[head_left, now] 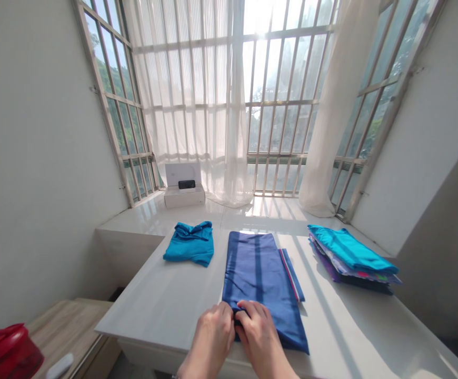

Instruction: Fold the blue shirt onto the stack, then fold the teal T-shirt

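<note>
A dark blue garment (258,268) lies folded lengthwise on the white table (166,305), with a striped edge showing along its right side. My left hand (212,337) and my right hand (258,331) sit side by side at its near end. Both have their fingers curled and pinched on the cloth's near edge. A crumpled turquoise shirt (190,243) lies to the left, apart from the hands. A stack of folded clothes (351,258), topped by a turquoise piece, sits at the right.
A white box (184,187) with a small black device on it stands on the window ledge behind. Sheer curtains cover barred windows. At the lower left sit a red container (6,351) and a wooden surface (67,326).
</note>
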Action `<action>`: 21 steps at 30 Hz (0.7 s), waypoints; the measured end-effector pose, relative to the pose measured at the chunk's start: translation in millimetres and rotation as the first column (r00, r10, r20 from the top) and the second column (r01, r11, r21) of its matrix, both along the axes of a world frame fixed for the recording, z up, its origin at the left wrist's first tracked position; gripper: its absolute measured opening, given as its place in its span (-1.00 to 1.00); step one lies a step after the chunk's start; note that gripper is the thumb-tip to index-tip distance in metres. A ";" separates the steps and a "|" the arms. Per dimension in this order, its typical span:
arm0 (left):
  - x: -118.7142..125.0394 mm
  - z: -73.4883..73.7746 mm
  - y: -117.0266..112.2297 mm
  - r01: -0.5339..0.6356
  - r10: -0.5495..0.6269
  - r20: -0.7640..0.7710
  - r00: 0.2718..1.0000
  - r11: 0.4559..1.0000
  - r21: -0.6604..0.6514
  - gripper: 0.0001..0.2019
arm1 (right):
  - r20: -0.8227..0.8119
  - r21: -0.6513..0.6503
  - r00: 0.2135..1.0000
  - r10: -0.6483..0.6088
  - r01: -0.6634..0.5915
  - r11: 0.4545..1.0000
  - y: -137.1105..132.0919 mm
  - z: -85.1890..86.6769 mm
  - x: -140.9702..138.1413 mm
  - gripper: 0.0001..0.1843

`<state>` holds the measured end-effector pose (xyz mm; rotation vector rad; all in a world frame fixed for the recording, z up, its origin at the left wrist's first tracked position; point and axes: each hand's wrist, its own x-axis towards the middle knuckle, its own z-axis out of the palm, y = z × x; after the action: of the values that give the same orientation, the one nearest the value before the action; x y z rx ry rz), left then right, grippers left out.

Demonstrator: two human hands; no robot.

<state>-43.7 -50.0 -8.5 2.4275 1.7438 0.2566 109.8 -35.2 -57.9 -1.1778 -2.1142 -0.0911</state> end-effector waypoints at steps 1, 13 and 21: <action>-0.4 -0.5 -0.4 -0.010 0.010 0.010 1.000 1.000 0.005 -0.76 | -0.004 -0.003 1.000 0.002 -0.002 1.000 0.3 1.1 -0.8 -0.65; -6.7 -29.3 -1.4 -0.030 -0.030 0.251 0.968 0.972 0.235 -0.78 | -0.147 0.041 0.986 -0.084 0.091 0.995 1.6 0.7 -11.0 -0.72; -9.5 -35.9 -2.7 -0.014 -0.062 0.383 0.922 0.981 0.194 -0.67 | -0.118 0.125 0.985 -0.129 0.144 0.982 2.5 3.4 -13.4 -0.74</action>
<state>-53.1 -52.7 -44.4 2.3106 1.5711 0.8778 96.4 -32.8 -54.6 -1.2192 -1.9003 -0.2217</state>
